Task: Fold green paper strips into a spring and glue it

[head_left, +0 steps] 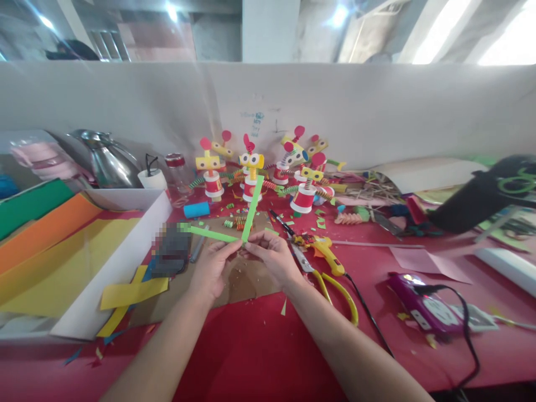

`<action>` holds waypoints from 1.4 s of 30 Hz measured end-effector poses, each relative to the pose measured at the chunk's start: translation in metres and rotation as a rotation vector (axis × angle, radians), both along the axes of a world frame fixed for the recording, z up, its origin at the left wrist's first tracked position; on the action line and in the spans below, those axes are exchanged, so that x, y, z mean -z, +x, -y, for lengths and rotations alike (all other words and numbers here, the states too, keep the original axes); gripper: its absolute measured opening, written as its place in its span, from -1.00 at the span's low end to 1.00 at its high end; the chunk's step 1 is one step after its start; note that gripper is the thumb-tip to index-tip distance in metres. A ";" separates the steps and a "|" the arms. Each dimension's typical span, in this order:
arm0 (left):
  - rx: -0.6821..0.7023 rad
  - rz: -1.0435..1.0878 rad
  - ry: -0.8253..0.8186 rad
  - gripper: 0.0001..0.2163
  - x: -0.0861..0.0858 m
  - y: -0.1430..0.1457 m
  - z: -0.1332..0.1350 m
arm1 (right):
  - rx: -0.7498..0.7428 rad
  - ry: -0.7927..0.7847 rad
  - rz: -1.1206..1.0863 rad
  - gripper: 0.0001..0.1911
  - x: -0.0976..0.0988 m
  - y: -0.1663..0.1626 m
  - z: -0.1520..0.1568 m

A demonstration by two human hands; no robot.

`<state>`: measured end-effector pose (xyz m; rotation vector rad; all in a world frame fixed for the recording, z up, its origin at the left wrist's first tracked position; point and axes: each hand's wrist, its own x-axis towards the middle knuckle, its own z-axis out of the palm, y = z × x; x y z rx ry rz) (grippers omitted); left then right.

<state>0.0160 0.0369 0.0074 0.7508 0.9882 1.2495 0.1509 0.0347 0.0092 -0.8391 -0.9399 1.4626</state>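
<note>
Two green paper strips [252, 209] meet at a corner in front of me, one pointing up and away, the other out to the left. My left hand [215, 267] pinches them at the joint from the left. From the right, my right hand [272, 254] closes its fingertips on the same corner. Both hands are above a piece of brown cardboard [238, 285] scattered with paper bits. Small coiled paper springs [241, 223] lie on the cardboard just beyond the fingers. Several paper-cup figures [304, 195] with yellow heads and coiled arms stand behind.
Scissors with yellow handles [347, 296] and a yellow glue gun [329, 257] lie to the right, near a purple power strip [431, 310] with cords. At left are a white box [113, 279] of coloured sheets, yellow paper strips [134, 293], a steel jug [106, 162] and a blue paper roll [196, 210].
</note>
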 end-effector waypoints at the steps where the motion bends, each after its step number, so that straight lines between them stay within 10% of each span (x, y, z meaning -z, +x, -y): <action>1: -0.014 -0.022 0.001 -0.85 0.002 -0.001 -0.001 | -0.028 -0.008 -0.004 -0.75 -0.001 0.001 0.000; 30: 0.080 0.074 0.060 -0.86 0.002 0.007 0.001 | 0.124 0.008 -0.056 -0.72 0.003 -0.017 0.011; 42: 0.056 -0.148 0.073 -0.75 -0.004 -0.009 -0.004 | 0.022 0.126 0.312 -0.84 -0.001 0.004 -0.001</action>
